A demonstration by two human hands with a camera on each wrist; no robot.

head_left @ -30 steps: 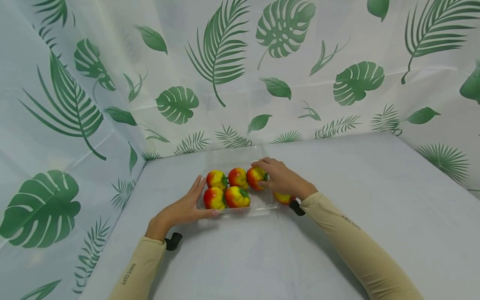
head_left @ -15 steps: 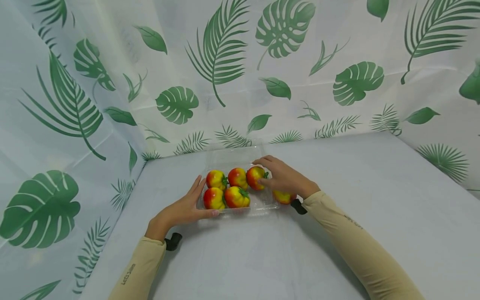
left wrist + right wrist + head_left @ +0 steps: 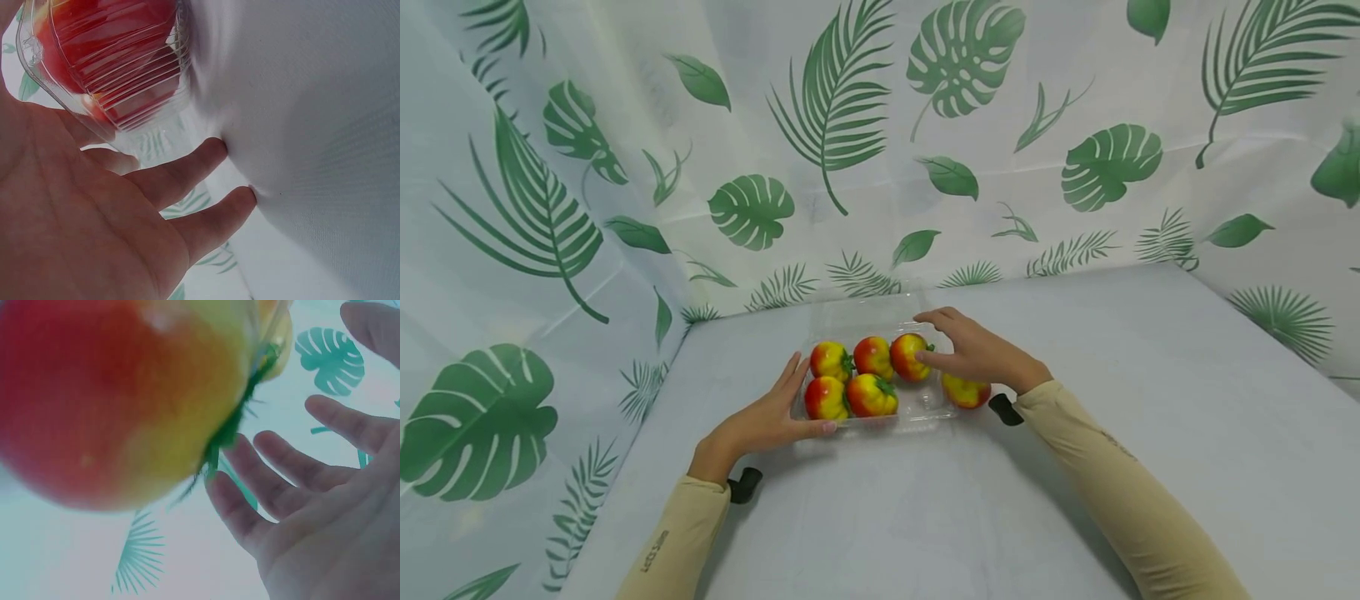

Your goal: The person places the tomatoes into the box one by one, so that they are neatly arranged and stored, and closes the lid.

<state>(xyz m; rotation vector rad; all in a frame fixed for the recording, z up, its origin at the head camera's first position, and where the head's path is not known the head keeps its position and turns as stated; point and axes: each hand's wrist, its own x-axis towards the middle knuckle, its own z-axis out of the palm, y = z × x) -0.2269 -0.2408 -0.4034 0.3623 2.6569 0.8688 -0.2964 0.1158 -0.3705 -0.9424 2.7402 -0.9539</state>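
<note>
A clear plastic box [image 3: 925, 412] lies on the table with its lid [image 3: 865, 312] folded back. Inside are several red-and-yellow bell peppers [image 3: 872, 395]; the right front corner holds none. My left hand [image 3: 767, 419] rests along the box's left side, thumb at the front edge. Its fingers [image 3: 181, 172] are straight, two tips on the tabletop. Above the box's right rim is my right hand [image 3: 981, 350], fingers spread, holding nothing, beside the back right pepper [image 3: 911, 357]. Another pepper [image 3: 966, 390] sits outside, against the box's right side, and a pepper [image 3: 119, 406] looms large in the right wrist view.
The white-covered table [image 3: 880, 525] extends around the box. Behind and at the left hangs a leaf-printed curtain [image 3: 850, 192], close to the open lid. Each wrist carries a dark camera mount [image 3: 1006, 409].
My right hand draws off the back right pepper, moving right and opening its fingers. The pepper outside the box shows more fully. My left hand keeps its place on the box.
</note>
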